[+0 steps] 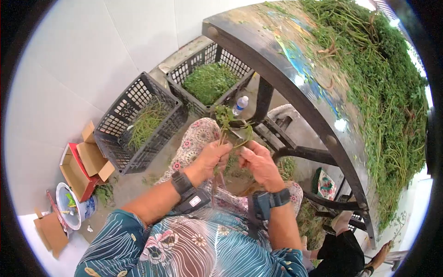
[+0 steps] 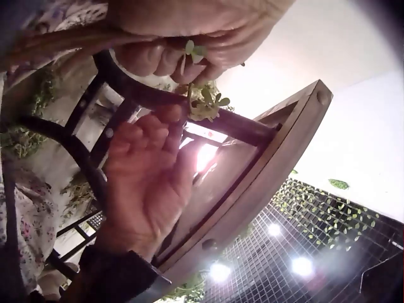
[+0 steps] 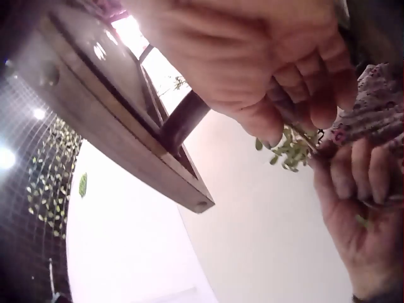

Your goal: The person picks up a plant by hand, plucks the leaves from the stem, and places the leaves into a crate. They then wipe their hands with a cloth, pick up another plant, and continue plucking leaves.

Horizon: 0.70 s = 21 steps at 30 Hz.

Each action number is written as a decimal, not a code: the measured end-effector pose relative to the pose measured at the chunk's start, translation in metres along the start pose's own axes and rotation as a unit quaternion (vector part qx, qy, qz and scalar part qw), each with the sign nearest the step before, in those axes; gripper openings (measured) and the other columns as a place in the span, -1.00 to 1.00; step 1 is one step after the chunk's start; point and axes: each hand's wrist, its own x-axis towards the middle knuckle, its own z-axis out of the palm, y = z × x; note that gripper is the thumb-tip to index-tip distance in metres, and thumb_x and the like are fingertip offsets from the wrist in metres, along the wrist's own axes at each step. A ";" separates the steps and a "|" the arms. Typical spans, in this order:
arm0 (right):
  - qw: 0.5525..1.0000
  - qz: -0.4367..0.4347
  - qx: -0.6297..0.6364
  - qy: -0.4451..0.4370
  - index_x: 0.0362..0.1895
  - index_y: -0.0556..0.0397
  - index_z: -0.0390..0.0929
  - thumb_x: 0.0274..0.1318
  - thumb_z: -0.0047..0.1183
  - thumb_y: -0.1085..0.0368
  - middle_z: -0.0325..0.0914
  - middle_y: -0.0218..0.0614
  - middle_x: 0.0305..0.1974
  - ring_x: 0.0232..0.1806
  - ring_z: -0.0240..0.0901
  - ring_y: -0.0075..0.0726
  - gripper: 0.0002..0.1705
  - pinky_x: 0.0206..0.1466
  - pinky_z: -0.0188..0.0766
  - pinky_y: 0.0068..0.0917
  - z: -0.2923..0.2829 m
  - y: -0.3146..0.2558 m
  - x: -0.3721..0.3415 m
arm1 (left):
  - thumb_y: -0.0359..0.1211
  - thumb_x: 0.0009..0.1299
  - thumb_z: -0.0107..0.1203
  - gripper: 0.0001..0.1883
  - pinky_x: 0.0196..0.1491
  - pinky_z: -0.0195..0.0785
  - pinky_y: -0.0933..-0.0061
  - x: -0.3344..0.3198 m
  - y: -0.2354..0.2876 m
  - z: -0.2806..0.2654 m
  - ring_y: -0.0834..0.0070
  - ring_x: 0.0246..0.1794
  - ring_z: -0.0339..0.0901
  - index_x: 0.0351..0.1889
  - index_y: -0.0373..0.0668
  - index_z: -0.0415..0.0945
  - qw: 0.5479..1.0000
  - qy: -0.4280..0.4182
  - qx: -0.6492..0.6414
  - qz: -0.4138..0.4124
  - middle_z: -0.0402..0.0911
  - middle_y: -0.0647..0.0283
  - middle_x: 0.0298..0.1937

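My left hand [image 1: 212,159] grips a small bunch of leafy green stems [image 1: 224,115] above the lap, the leaves rising past the fingers. The long bare ends trail down below that hand. Close beside it, my right hand [image 1: 262,168] pinches a thin sprig [image 1: 247,136] at the bunch with thumb and fingers. In the right wrist view, green leaves [image 3: 291,151] show between the two hands. A bit of leaf [image 2: 196,52] lies against the left hand's fingers in the left wrist view.
A table [image 1: 258,27] with a large heap of greens [image 1: 387,87] stands to the right. Black crates [image 1: 138,101] holding greens sit on the floor ahead, with a water bottle [image 1: 240,105] nearby. Cardboard boxes [image 1: 83,168] and a basin [image 1: 69,207] are at left. Another person's hand [image 1: 380,256] shows lower right.
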 end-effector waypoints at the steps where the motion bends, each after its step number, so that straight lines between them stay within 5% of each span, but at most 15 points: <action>1: 1.000 0.007 -0.001 0.021 -0.22 0.12 0.44 0.09 -0.05 0.24 0.40 -0.45 -0.48 -0.53 0.27 -0.59 -0.76 -0.46 0.21 -0.62 0.003 0.001 -0.003 | -0.32 0.29 -0.02 -0.86 -0.73 -0.15 0.69 -0.001 -0.002 0.003 0.77 -0.79 0.02 -0.46 -0.01 0.25 1.000 -0.004 0.009 -0.005 0.13 0.56 -0.72; 6: 0.974 0.008 0.166 0.154 -0.44 0.05 0.40 0.05 -0.04 0.33 0.31 -0.49 -0.58 -0.64 0.16 -0.61 -0.92 -0.57 0.13 -0.61 -0.011 0.013 -0.012 | -0.31 0.30 -0.01 -0.87 -0.73 -0.14 0.69 -0.006 -0.006 0.006 0.79 -0.78 0.01 -0.44 -0.02 0.26 0.998 -0.045 0.052 -0.001 0.12 0.57 -0.72; 10: 0.966 -0.003 0.210 0.153 -0.49 0.07 0.38 0.04 -0.06 0.38 0.34 -0.44 -0.59 -0.67 0.17 -0.58 -0.92 -0.61 0.15 -0.59 -0.015 0.006 -0.021 | -0.32 0.29 0.02 -0.87 -0.72 -0.14 0.69 -0.008 -0.007 0.008 0.79 -0.78 0.01 -0.42 -0.04 0.27 0.996 -0.058 0.066 -0.008 0.13 0.57 -0.71; 14: 0.988 0.006 -0.078 0.131 -0.41 0.16 0.45 -0.03 -0.04 0.37 0.42 -0.35 -0.56 -0.61 0.32 -0.53 -0.89 -0.56 0.27 -0.55 -0.020 -0.006 -0.030 | -0.34 0.28 0.03 -0.87 -0.71 -0.12 0.70 -0.009 -0.006 0.003 0.79 -0.76 0.03 -0.40 -0.06 0.29 0.998 -0.054 0.043 -0.012 0.15 0.55 -0.69; 16: 0.937 0.015 -0.321 0.138 -0.35 0.21 0.47 -0.07 -0.02 0.37 0.45 -0.31 -0.55 -0.56 0.39 -0.53 -0.82 -0.52 0.32 -0.54 -0.021 -0.015 -0.038 | -0.32 0.28 0.04 -0.86 -0.72 -0.12 0.71 -0.009 -0.006 0.000 0.78 -0.77 0.03 -0.36 -0.07 0.28 0.997 -0.047 0.056 -0.011 0.14 0.54 -0.70; 18: 0.876 -0.047 -0.464 0.127 -0.27 0.19 0.47 -0.14 0.00 0.35 0.51 -0.13 -0.50 -0.48 0.49 -0.25 -0.73 -0.39 0.39 -0.41 -0.027 -0.010 -0.041 | -0.32 0.28 0.04 -0.85 -0.72 -0.12 0.72 -0.008 -0.008 0.001 0.78 -0.77 0.03 -0.34 -0.07 0.27 0.996 -0.045 0.077 -0.016 0.14 0.54 -0.70; 20: 0.764 -0.157 -0.616 0.111 -0.26 0.17 0.47 -0.15 0.00 0.35 0.52 -0.02 -0.45 -0.43 0.49 -0.07 -0.73 -0.32 0.40 -0.33 -0.027 -0.002 -0.041 | -0.34 0.27 0.03 -0.86 -0.72 -0.13 0.71 -0.008 -0.011 0.006 0.78 -0.77 0.03 -0.34 -0.07 0.28 0.993 -0.048 0.104 -0.024 0.14 0.54 -0.69; 21: 0.771 -0.105 -0.616 0.123 -0.25 0.15 0.47 -0.16 -0.01 0.34 0.48 0.09 -0.38 -0.35 0.45 0.10 -0.71 -0.24 0.37 -0.26 -0.025 -0.001 -0.041 | -0.34 0.27 0.03 -0.87 -0.72 -0.13 0.72 -0.008 -0.013 0.008 0.78 -0.77 0.03 -0.35 -0.07 0.28 0.993 -0.044 0.108 -0.026 0.14 0.54 -0.69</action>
